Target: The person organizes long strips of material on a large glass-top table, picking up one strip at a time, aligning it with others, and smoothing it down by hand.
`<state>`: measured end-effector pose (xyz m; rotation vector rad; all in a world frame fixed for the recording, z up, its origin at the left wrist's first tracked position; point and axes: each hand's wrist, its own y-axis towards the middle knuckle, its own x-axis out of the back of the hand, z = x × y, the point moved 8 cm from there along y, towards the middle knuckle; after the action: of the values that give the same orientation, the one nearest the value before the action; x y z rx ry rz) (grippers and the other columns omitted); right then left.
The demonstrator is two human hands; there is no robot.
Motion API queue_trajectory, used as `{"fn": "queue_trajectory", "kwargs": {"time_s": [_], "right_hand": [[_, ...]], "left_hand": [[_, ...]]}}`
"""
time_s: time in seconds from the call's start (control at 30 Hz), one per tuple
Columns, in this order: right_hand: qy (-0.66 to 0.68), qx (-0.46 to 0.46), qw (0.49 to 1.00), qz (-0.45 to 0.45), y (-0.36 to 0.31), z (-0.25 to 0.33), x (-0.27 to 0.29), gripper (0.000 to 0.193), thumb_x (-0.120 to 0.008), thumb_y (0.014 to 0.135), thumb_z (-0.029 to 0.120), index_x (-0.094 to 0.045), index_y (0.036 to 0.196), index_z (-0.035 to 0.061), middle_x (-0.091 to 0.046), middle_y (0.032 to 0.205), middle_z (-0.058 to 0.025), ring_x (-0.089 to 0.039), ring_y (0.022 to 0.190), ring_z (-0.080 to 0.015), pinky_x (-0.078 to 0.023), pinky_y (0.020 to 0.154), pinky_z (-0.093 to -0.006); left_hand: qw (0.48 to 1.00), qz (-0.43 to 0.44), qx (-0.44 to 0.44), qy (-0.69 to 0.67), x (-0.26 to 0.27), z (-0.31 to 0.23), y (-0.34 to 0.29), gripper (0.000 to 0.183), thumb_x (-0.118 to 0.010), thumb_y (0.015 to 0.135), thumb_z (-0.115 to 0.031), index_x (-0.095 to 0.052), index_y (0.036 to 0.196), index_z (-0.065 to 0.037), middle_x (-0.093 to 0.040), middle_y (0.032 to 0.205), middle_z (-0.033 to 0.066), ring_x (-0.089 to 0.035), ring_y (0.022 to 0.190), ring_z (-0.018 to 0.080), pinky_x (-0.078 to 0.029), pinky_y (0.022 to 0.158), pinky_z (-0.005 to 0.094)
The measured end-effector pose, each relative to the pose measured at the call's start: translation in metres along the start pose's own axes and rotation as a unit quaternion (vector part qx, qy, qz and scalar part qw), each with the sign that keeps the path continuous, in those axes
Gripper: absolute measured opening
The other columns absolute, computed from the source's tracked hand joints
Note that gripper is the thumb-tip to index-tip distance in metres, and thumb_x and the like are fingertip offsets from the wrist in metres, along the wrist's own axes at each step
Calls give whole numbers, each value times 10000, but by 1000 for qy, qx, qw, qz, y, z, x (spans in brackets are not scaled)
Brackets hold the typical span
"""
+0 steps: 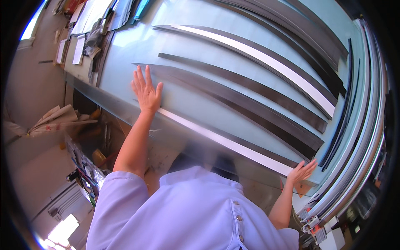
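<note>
My left hand (146,92) is open with its fingers apart, over the left end of a long strip, dark with a white band (225,143), near the table's front edge. Its fingertips come close to the tapering end of a wider dark grey strip (233,102). At the other end of the white-banded strip is my right hand (301,171), fingers stretched out and nothing gripped in it. Whether either palm presses on the strip, I cannot tell. Farther back lie a narrow dark strip (250,85) and another white-banded strip (266,60).
The pale blue glossy table (121,75) carries several more dark strips (287,25) at the far side. Thin black rods (342,110) and long pale profiles (371,112) line the right edge. Papers (88,18) and grey gloves (96,35) sit at the far left. Crumpled paper (62,118) lies below.
</note>
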<state>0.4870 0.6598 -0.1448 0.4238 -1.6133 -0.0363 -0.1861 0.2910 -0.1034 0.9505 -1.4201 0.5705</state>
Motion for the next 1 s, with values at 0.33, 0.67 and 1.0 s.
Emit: {"fn": "queue_trajectory", "kwargs": {"time_s": [0.33,0.67,1.0], "right_hand": [[39,-14,999,8,0,-10,-10,628,-440,1049,399,-292,1607,150,-298,1642,-159,-324,1496,-336,-263,1174,-511],[147,-23,986,-76,3,-49,-23,714,-420,1032,590,-348,1578,134,-370,1596,-177,-410,1424,-387,-369,1092,-550],[200,459,850,165,-77,227,127,861,-862,736,296,-472,1472,79,-441,1542,-165,-356,1462,-373,-255,1203,-506]], "left_hand": [[997,-39,60,6,4,33,8,767,-561,956,-494,-304,1589,-144,-201,1667,148,-136,1545,366,-87,1219,572],[955,-231,167,-81,27,76,-14,626,-567,965,-471,-484,1450,-83,-386,1543,224,-321,1433,416,-217,1153,582],[966,-122,62,-218,68,-41,-146,561,-663,917,-252,-487,1420,-77,-406,1495,188,-377,1391,377,-279,1134,527]]}}
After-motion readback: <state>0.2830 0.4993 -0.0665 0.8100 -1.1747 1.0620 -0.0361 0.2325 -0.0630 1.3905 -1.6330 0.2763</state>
